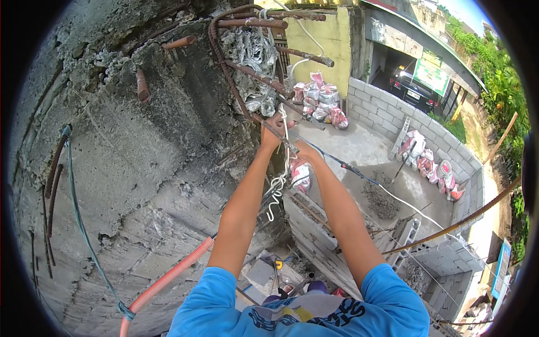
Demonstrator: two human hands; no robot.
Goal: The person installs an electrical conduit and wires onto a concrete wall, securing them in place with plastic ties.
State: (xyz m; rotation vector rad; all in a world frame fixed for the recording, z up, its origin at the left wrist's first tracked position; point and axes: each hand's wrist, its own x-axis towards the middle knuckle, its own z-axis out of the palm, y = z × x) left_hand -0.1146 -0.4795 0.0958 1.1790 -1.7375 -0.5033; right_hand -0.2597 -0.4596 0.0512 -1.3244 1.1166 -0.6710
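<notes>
Both arms reach forward to the corner of a rough concrete wall, among rusty bent reinforcing bars. My left hand is closed at a white cord, with a bar crossing in front of it. My right hand is just below and to the right, close to the bar's end; its fingers are mostly hidden. Below the hands the white cord hangs in knots and loops. From near the hands a dark cable runs right to a connector, then continues as a white cable.
A corrugated orange hose and a green rope hang along the left wall. Far below, filled sacks stand by a block wall, near a gravel heap. A long rusty bar crosses at right.
</notes>
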